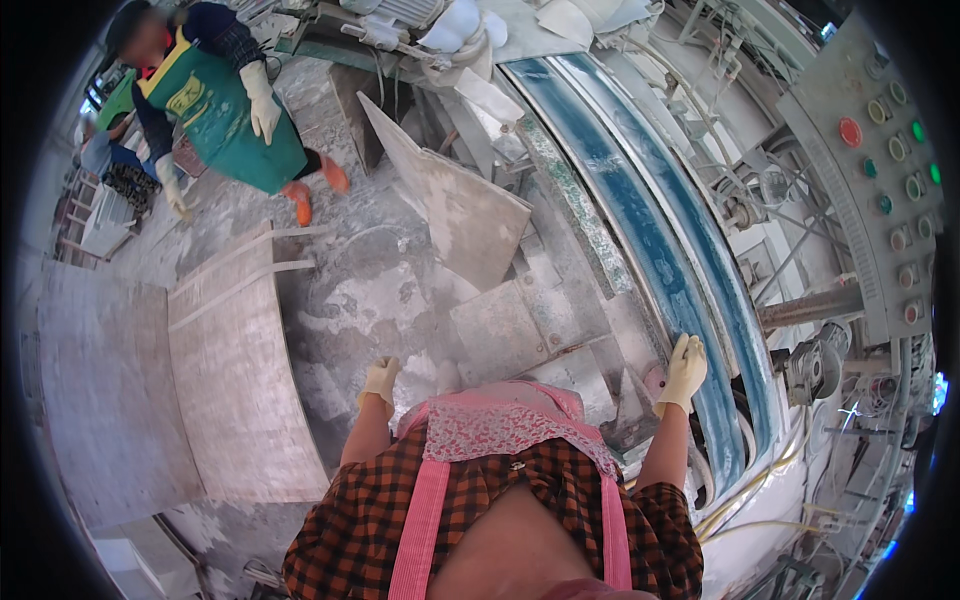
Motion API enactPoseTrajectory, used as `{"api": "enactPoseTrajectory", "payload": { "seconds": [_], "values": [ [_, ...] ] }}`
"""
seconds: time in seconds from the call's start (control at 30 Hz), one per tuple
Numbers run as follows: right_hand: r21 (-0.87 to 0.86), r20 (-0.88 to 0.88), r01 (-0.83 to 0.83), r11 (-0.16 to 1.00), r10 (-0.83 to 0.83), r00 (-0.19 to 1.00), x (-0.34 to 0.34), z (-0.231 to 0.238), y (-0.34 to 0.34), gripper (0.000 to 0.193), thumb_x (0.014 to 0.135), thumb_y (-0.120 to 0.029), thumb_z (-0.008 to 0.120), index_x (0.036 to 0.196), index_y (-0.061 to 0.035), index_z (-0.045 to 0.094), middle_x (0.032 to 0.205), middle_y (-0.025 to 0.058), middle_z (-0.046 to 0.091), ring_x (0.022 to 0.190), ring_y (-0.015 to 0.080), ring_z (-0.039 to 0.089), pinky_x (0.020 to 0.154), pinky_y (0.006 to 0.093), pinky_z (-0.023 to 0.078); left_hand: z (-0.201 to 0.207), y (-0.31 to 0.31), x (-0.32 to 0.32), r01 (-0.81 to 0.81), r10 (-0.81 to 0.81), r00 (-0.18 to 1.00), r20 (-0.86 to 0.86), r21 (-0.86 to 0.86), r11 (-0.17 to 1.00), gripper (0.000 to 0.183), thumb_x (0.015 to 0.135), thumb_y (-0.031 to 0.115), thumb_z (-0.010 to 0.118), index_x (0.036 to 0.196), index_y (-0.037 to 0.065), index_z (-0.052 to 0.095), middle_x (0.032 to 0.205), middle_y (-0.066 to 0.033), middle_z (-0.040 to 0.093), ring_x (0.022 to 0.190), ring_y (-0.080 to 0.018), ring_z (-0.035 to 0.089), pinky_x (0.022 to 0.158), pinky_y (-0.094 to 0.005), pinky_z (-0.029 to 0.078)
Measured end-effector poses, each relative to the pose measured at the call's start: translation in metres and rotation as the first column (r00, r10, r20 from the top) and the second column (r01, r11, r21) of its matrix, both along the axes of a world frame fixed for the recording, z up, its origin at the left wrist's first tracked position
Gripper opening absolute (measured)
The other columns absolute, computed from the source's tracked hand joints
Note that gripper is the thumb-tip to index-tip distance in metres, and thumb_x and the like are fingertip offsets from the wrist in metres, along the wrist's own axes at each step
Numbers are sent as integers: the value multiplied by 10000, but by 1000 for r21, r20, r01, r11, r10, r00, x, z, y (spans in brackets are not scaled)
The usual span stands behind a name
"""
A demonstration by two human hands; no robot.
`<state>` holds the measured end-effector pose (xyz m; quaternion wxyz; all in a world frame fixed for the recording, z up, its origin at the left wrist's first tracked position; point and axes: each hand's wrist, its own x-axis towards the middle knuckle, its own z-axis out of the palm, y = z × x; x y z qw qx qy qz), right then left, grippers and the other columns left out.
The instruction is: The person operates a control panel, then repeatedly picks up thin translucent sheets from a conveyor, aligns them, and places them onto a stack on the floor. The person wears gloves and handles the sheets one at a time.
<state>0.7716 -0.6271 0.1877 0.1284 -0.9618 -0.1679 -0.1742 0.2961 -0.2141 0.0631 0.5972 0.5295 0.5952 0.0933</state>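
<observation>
My left hand (380,379), in a pale cream glove, hangs over the wet floor at my side. Its fingers are curled in, and nothing shows in them. On the other side, my right hand (685,371), gloved alike, is at the near edge of the blue conveyor belt (640,235). Those fingers are bent together too, with no object visible in them; whether they touch the belt's edge I cannot tell. A second blue belt strip (690,190) runs alongside, beyond a metal rail. A pink apron (510,435) covers my front.
Large pale boards (225,370) lean at the left; another leaning slab (450,200) stands ahead beside the conveyor. A control panel (880,180) with coloured buttons hangs at right. A co-worker in a green apron (225,120) stands far left, with another person (105,150) behind.
</observation>
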Motion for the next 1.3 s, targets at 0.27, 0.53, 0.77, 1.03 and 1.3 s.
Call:
{"api": "enactPoseTrajectory", "payload": {
  "seconds": [0.27, 0.53, 0.77, 1.03, 1.3],
  "values": [
    [22, 41, -1, 1000, 0, 999, -2, -2, -1, 358, 1070, -299, 527, 1024, 23, 677, 1012, 230, 706, 962, 429, 668, 841, 494, 533, -33, 11, -7, 19, -20, 999, 29, 31, 999, 452, 929, 331, 690, 1148, -64, 706, 929, -65, 719, 850, -148, 637, 811, -309, 497],
    [77, 104, -313, 947, 305, 947, 6, 65, 60, 177, 946, -149, 669, 1051, -9, 695, 1028, 176, 709, 1001, 395, 656, 907, 492, 503, 13, 28, 29, 57, -56, 998, -23, 69, 996, 443, 975, 340, 665, 1189, -46, 692, 1024, -78, 747, 977, -158, 698, 861, -302, 512],
    [56, 110, -677, 734, 670, 734, 58, 60, 249, 669, 888, -300, 772, 1459, -32, 549, 1514, 240, 540, 1412, 418, 496, 1197, 500, 363, 129, 93, 185, 146, -211, 938, 274, 239, 960, 473, 1044, 366, 580, 1310, -17, 657, 1257, -114, 703, 1163, -166, 634, 958, -300, 477],
    [-58, 36, -861, 506, 863, 505, 107, 34, 394, 605, 920, -251, 682, 1453, -3, 538, 1543, 207, 511, 1462, 340, 453, 1242, 480, 322, 177, 196, 361, 305, -426, 851, 306, 372, 877, 501, 1076, 318, 560, 1443, -23, 542, 1345, -141, 668, 1288, -219, 618, 1099, -356, 470],
    [-83, 52, -855, 512, 859, 510, 115, 17, 406, 461, 923, -139, 540, 1348, 29, 600, 1531, 207, 509, 1448, 348, 446, 1241, 473, 326, 129, 297, 508, 158, -272, 924, 268, 379, 912, 599, 1025, 240, 605, 1513, -64, 438, 1382, -156, 628, 1165, -183, 622, 1012, -305, 492]
  ]
}}
